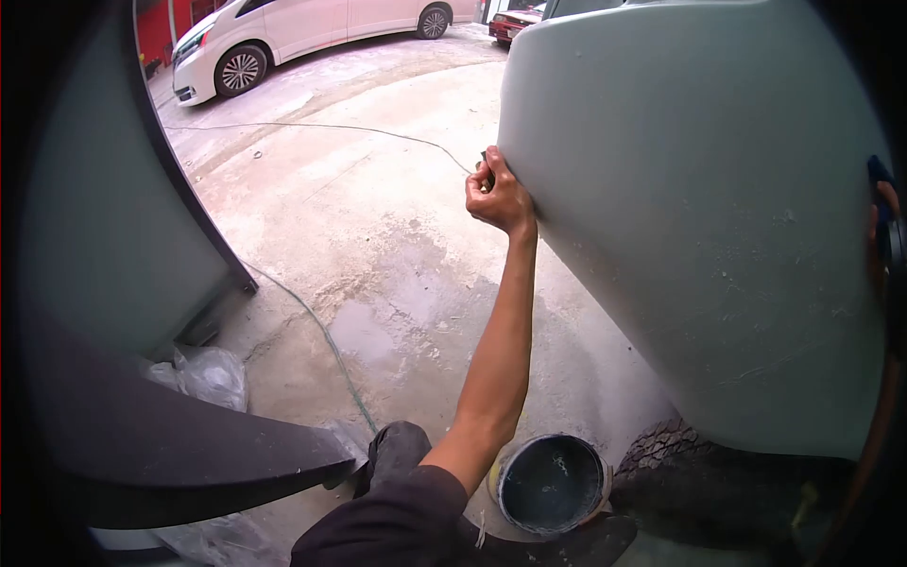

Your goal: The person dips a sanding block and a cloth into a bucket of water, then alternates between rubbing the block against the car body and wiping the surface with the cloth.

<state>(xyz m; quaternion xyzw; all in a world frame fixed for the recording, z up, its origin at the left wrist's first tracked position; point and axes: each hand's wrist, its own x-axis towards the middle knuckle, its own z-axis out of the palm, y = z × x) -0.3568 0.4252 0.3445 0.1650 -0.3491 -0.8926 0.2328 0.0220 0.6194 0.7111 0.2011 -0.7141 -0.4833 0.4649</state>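
A large, smooth, pale grey vehicle panel (680,189) fills the right side of the view, with faint white marks and scratches on its lower part. My left hand (503,197) is closed at the panel's left edge, its wrist close against that edge. Something small and dark (487,180) shows between its fingers, too hidden to name. At the far right border, my right hand (883,210) is partly cut off by the dark rim of the view. Its fingers are bent around a blue object (879,172) against the panel's surface; most of that object is hidden.
A bucket (553,484) of dark liquid stands on the concrete floor (406,208) below my left arm. A tyre (661,446) shows under the panel. Another dark-edged panel (104,236) and crumpled clear plastic (213,376) are at left. A thin hose (331,345) crosses the floor. A white van (312,38) stands behind.
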